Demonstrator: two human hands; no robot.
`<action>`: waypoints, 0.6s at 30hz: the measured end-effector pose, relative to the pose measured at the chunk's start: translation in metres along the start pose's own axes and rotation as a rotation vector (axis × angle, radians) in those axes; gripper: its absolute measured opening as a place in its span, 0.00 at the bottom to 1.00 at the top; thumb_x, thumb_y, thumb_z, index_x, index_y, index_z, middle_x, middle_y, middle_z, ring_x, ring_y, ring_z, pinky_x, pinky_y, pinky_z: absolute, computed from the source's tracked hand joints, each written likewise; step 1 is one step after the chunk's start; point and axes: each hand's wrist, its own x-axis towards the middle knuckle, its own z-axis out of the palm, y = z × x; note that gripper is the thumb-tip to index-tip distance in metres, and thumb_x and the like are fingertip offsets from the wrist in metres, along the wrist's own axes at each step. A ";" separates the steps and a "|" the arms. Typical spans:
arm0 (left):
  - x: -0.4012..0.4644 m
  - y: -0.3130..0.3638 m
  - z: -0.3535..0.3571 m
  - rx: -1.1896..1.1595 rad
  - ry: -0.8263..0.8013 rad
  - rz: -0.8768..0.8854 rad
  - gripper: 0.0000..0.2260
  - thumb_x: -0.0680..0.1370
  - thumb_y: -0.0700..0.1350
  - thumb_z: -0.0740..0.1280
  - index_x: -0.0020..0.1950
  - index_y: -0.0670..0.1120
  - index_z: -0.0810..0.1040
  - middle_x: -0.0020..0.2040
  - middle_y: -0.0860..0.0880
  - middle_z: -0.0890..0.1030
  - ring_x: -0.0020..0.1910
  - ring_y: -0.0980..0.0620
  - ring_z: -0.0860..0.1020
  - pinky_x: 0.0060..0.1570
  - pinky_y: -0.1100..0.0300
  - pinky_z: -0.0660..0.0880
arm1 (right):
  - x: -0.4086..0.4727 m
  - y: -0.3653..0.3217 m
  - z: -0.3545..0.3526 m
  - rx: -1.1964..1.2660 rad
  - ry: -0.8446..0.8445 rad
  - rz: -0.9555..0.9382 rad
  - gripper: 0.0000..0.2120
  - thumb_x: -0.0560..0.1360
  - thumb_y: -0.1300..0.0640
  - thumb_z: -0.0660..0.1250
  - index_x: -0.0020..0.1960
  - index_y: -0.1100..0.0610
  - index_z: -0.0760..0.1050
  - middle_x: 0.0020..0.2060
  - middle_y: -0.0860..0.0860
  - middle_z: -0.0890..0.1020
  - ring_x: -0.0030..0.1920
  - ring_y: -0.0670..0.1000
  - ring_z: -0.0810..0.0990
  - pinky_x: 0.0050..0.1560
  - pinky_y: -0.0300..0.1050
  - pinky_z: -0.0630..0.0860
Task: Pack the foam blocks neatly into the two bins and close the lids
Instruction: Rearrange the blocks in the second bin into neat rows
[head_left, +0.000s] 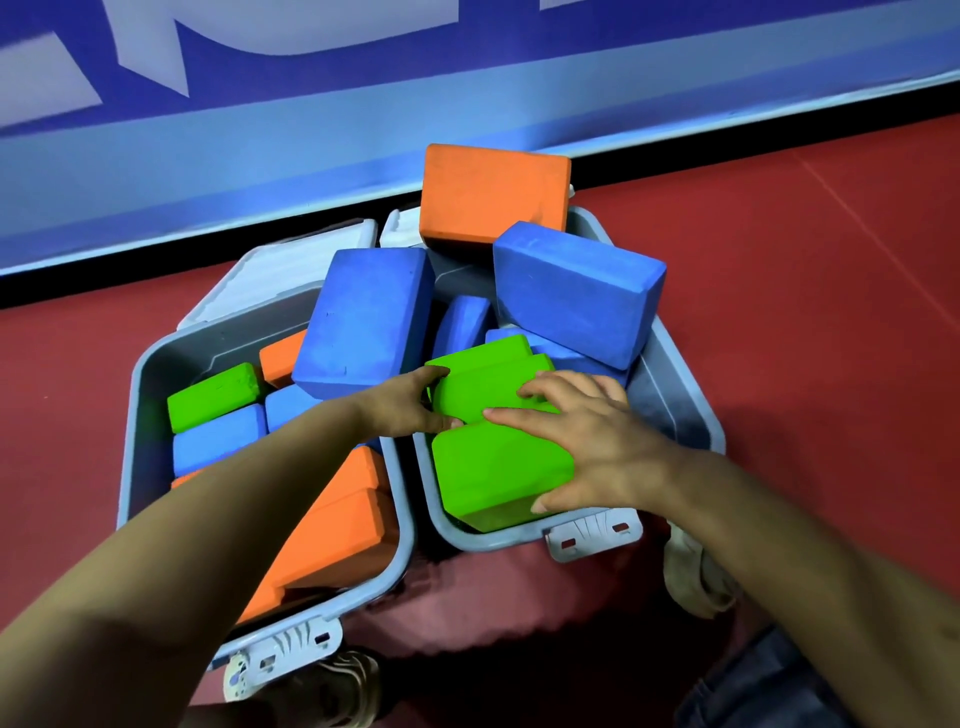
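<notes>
Two grey-blue bins stand side by side on the red floor, the left bin and the right bin, both with lids open at the back. Green blocks fill the near part of the right bin. My left hand grips the left edge of a green block. My right hand lies across the green blocks, fingers spread, thumb at the near edge. Blue blocks and an orange block stick up at the back. The left bin holds orange, blue and green blocks.
A large blue block leans across both bins. White latches hang at the front of the left bin and the right bin. A blue padded wall runs behind. My shoes are near the bins.
</notes>
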 end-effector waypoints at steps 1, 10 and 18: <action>-0.002 0.002 0.002 0.030 -0.004 0.002 0.40 0.73 0.46 0.73 0.78 0.46 0.53 0.71 0.45 0.68 0.64 0.47 0.73 0.61 0.56 0.72 | -0.001 0.003 0.001 0.031 0.015 0.028 0.47 0.59 0.35 0.75 0.71 0.28 0.52 0.73 0.44 0.55 0.73 0.47 0.48 0.69 0.48 0.49; -0.020 0.028 0.001 0.033 0.112 -0.035 0.40 0.68 0.44 0.78 0.75 0.44 0.61 0.58 0.45 0.73 0.46 0.40 0.82 0.46 0.46 0.81 | -0.018 0.022 0.005 0.311 -0.008 0.058 0.50 0.58 0.41 0.78 0.73 0.35 0.55 0.63 0.45 0.62 0.65 0.51 0.64 0.65 0.52 0.69; -0.043 0.075 -0.036 -0.031 0.094 -0.011 0.36 0.68 0.40 0.77 0.73 0.46 0.65 0.62 0.44 0.74 0.49 0.39 0.82 0.47 0.45 0.81 | -0.019 0.025 0.016 0.262 -0.038 0.086 0.49 0.60 0.42 0.78 0.74 0.37 0.55 0.65 0.48 0.60 0.66 0.50 0.61 0.68 0.45 0.65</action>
